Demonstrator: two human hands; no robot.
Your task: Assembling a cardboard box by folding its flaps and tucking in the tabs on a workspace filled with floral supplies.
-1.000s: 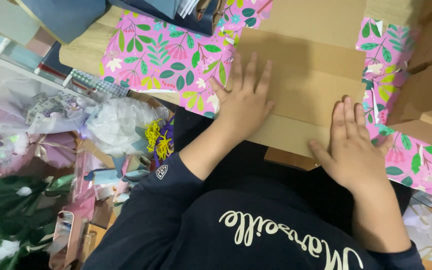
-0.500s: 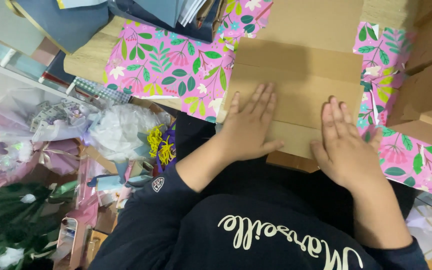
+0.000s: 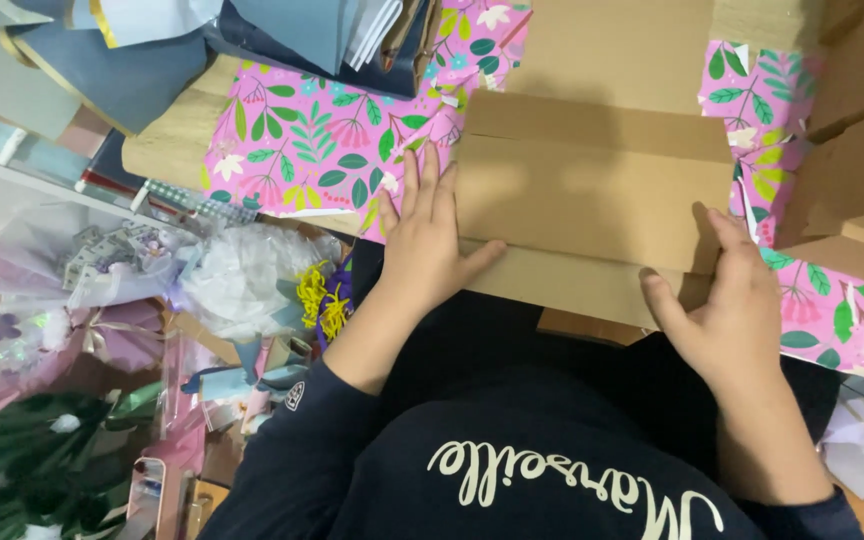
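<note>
cardboard box: lying flat at centre of the surface, plain brown, rectangular, flaps folded over; near edge overhanging toward the person.
left hand: resting flat, fingers spread, on the box's left end.
right hand: pressing on the box's right near corner, thumb at the front edge.
wrapping paper: lying under the box, pink with green leaves and flowers; showing left and right of it.
second cardboard piece: sitting at right, brown, overlapping the paper.
clear plastic bags: piling up at left below the surface, crumpled, translucent; contents blurred.
labels, screens: none showing clearly.
</note>
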